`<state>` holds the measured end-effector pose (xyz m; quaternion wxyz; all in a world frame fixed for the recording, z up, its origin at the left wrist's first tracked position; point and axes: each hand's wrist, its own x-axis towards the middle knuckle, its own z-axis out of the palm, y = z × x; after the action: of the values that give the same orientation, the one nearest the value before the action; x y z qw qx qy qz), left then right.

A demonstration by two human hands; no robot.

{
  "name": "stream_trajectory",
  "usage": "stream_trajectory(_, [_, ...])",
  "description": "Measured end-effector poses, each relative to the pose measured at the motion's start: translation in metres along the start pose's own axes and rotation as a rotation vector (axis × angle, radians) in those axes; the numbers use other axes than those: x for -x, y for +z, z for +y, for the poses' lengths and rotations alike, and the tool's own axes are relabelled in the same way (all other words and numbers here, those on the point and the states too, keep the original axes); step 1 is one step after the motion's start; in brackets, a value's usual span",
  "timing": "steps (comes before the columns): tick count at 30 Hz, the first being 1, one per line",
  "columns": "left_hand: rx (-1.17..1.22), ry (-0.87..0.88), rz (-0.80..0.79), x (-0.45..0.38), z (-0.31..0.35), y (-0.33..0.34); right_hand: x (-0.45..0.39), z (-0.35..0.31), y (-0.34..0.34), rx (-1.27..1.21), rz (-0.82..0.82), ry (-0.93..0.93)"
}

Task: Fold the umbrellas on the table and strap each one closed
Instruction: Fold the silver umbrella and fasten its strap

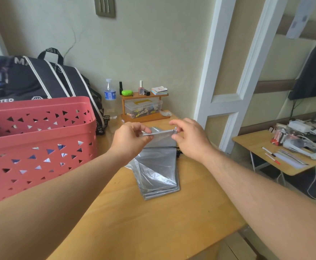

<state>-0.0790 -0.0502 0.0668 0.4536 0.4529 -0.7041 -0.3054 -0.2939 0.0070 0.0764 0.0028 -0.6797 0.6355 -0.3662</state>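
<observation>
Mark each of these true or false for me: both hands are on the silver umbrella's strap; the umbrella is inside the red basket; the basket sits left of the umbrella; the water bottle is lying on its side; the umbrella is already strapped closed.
1. Both hands hold the strap. True: the left hand and right hand pinch the ends of the strap.
2. The umbrella is in the basket. False: the silver umbrella lies on the table.
3. The basket is left of the umbrella. True: the red basket stands there.
4. The bottle lies on its side. False: the water bottle stands upright.
5. Already strapped. False: the strap is held stretched out, not wrapped.
</observation>
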Motion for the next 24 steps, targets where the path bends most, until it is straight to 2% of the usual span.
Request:
stream_trajectory(3, [-0.047,0.076,-0.014,0.002,-0.001,-0.003,0.006,0.005,0.005,0.058,-0.021,-0.062])
stream_trajectory(6, [-0.071,0.105,-0.127,0.008,-0.005,-0.008,0.011,0.008,0.007,0.131,0.027,-0.141])
stream_trajectory(8, [-0.097,0.107,-0.238,0.013,-0.009,-0.013,0.017,0.006,0.007,0.185,-0.025,-0.196])
stream_trajectory(10, [0.008,0.106,-0.330,0.018,-0.011,-0.018,0.029,0.004,0.009,0.197,-0.093,-0.226])
stream_trajectory(12, [0.064,0.097,-0.308,0.019,-0.014,-0.018,0.046,0.007,0.017,0.200,-0.147,-0.258])
stream_trajectory(15, [-0.140,0.154,-0.264,0.016,-0.015,-0.007,0.074,0.016,0.037,0.205,-0.240,-0.261])
stream_trajectory(17, [-0.344,0.240,-0.320,0.015,-0.017,0.007,0.089,0.024,0.051,0.209,-0.268,-0.266])
stream_trajectory(20, [-0.528,0.286,-0.401,0.016,-0.024,0.032,0.103,0.026,0.066,0.234,-0.281,-0.254])
stream_trajectory(24, [-0.794,0.335,-0.423,0.020,-0.034,0.062,0.110,0.024,0.069,0.308,-0.280,-0.265])
